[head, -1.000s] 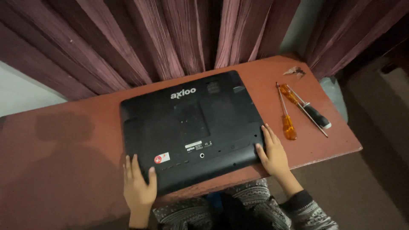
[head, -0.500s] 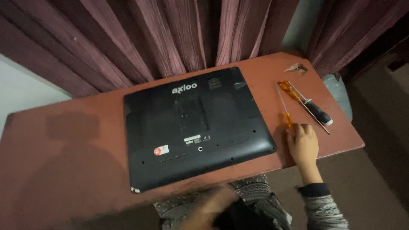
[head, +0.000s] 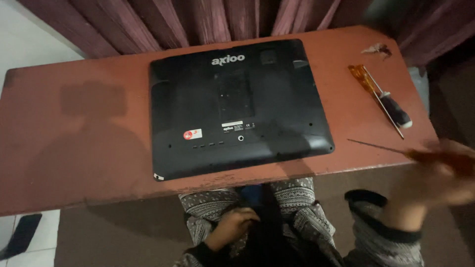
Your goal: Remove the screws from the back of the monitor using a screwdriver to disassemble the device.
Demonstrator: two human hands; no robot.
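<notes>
A black flat monitor (head: 237,106) lies face down on a reddish-brown table (head: 74,143), its back panel up. My right hand (head: 435,178) is blurred at the table's front right corner and grips an orange-handled screwdriver (head: 381,148) whose thin shaft points left toward the monitor. My left hand (head: 232,225) rests in my lap below the table edge, fingers curled, holding nothing that I can make out. At the right end of the table lie two more screwdrivers (head: 383,99), one with an orange handle and one with a black handle.
Dark maroon curtains (head: 198,20) hang behind the table. A small crumpled scrap (head: 376,49) lies at the far right corner. A dark flat object (head: 20,235) sits on the pale floor at lower left. My patterned trousers (head: 297,207) show under the table edge.
Both hands left the monitor's front corners. My right hand went right and picked up an orange-handled screwdriver from the table; my left hand dropped to my lap. The camera view moved closer.
</notes>
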